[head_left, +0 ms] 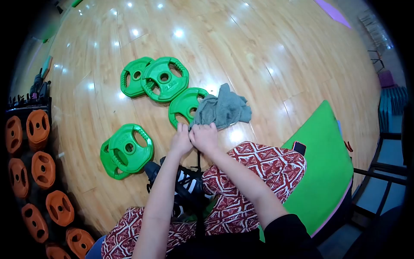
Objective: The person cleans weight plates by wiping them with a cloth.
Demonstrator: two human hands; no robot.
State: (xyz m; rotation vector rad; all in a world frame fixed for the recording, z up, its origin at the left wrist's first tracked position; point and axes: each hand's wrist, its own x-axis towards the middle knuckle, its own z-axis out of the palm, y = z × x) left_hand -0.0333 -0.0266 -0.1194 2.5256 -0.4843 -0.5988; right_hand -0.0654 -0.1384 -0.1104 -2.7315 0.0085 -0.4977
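A crumpled grey-green cloth point(226, 108) spreads out from my fists, low over the wooden floor. My left hand point(182, 140) is closed at its near corner, fingers bunched. Right beside it, almost touching, my right hand point(204, 137) is closed on the same edge of the cloth. Part of a green weight plate point(176, 108) lies just beyond my hands, its right side covered by the cloth. Two more green plates overlap farther off, the upper one point(173, 87) marked 2.5KG. To the left, a green plate point(140, 149) rests partly on another.
Several orange weight plates point(43, 169) hang on a dark rack at the left. A green mat point(319, 172) lies at the right, with a phone point(299, 147) at its edge. My patterned trousers point(263, 164) and black shoe point(187, 183) are below my hands.
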